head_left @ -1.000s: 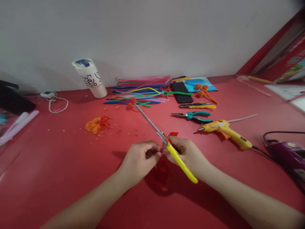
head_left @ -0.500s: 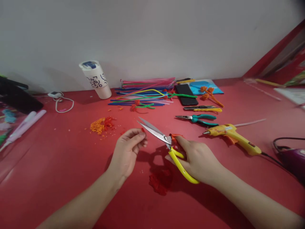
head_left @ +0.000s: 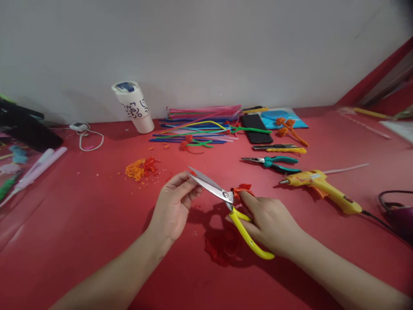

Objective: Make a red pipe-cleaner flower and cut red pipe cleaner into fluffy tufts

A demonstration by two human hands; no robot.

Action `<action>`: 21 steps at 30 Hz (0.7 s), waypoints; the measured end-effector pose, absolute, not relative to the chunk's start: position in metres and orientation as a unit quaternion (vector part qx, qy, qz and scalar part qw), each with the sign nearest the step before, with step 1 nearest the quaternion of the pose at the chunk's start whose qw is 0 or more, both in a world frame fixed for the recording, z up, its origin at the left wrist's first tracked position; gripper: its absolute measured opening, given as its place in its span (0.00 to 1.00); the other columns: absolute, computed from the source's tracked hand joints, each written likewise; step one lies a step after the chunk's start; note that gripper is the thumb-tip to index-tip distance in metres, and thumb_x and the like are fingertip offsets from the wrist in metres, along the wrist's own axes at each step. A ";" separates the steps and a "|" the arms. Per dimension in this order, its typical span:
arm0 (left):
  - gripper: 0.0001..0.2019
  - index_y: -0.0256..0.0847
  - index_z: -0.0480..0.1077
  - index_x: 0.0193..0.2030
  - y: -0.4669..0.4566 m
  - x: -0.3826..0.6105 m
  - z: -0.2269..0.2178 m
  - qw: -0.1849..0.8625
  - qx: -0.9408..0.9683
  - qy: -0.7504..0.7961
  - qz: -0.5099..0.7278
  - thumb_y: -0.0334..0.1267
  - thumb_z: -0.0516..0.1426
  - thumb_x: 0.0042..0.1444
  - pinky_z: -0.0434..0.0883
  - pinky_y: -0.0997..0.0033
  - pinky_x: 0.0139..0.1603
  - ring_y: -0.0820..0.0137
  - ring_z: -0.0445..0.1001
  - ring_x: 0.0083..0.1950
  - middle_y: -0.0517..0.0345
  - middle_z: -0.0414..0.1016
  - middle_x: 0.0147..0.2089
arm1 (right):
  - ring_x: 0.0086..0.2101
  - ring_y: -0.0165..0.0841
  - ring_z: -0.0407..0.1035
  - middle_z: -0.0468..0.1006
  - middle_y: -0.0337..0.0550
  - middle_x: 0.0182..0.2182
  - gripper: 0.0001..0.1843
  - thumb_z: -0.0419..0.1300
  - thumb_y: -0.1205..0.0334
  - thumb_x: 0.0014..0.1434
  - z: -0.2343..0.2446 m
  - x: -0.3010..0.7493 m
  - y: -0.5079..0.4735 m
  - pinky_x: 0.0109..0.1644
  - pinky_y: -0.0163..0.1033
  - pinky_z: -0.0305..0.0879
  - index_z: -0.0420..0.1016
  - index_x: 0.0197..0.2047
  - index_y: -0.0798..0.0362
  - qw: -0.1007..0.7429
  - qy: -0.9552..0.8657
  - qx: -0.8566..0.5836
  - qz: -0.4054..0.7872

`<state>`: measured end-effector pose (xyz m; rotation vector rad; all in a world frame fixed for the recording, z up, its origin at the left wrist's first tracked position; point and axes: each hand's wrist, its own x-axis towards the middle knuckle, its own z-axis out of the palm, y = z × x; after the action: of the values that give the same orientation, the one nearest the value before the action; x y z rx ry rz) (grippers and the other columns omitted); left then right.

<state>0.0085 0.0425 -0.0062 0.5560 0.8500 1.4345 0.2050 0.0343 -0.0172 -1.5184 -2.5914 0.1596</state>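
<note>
Yellow-handled scissors (head_left: 229, 199) are gripped in my right hand (head_left: 274, 224), blades pointing up and left. My left hand (head_left: 176, 204) is closed in a pinch on a small red piece (head_left: 192, 173), and the blade tips lie right at it. Some orange-red material (head_left: 241, 190) sticks out beside the scissors' pivot by my right index finger; its kind I cannot make out. Below the scissors, a crumpled red heap (head_left: 219, 249) lies on the red table (head_left: 180, 275), partly in shadow. Beyond my left hand sits a pile of orange and red clippings (head_left: 138, 169).
Pliers (head_left: 271, 162) and a yellow glue gun (head_left: 322, 185) lie to the right. At the back are pipe cleaners (head_left: 193, 125), a phone (head_left: 256, 129), a utility knife (head_left: 279, 148) and a white tumbler (head_left: 137, 107). A pale pink tool (head_left: 40, 170) lies at far left.
The scissors' blades have come closer together and their tips now reach the red piece at my left fingertips. The whole view has shifted slightly.
</note>
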 end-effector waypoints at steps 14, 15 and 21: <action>0.02 0.36 0.74 0.27 0.043 0.008 -0.006 0.644 0.242 0.355 0.633 0.27 0.59 0.47 0.69 0.84 0.30 0.81 0.70 0.26 0.61 0.73 0.26 | 0.16 0.33 0.65 0.70 0.40 0.16 0.22 0.43 0.44 0.59 -0.021 0.204 0.034 0.21 0.35 0.43 0.61 0.28 0.54 0.107 -0.872 -0.478 -0.006; 0.03 0.36 0.74 0.27 0.043 0.008 -0.006 0.644 0.243 0.355 0.633 0.27 0.59 0.47 0.69 0.84 0.30 0.81 0.70 0.26 0.62 0.72 0.25 | 0.16 0.33 0.65 0.70 0.40 0.16 0.22 0.43 0.44 0.59 -0.021 0.205 0.034 0.21 0.35 0.43 0.61 0.28 0.54 0.107 -0.872 -0.477 -0.009; 0.02 0.36 0.74 0.28 0.043 0.007 -0.005 0.643 0.248 0.358 0.630 0.27 0.59 0.47 0.69 0.83 0.30 0.81 0.69 0.26 0.62 0.73 0.25 | 0.15 0.32 0.64 0.69 0.40 0.15 0.24 0.41 0.43 0.59 -0.021 0.204 0.035 0.21 0.34 0.41 0.61 0.27 0.53 0.106 -0.873 -0.476 -0.016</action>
<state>0.0074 0.0428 -0.0053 0.5659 0.8162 1.4345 0.2045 0.0345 -0.0212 -1.4031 -2.5719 -0.0459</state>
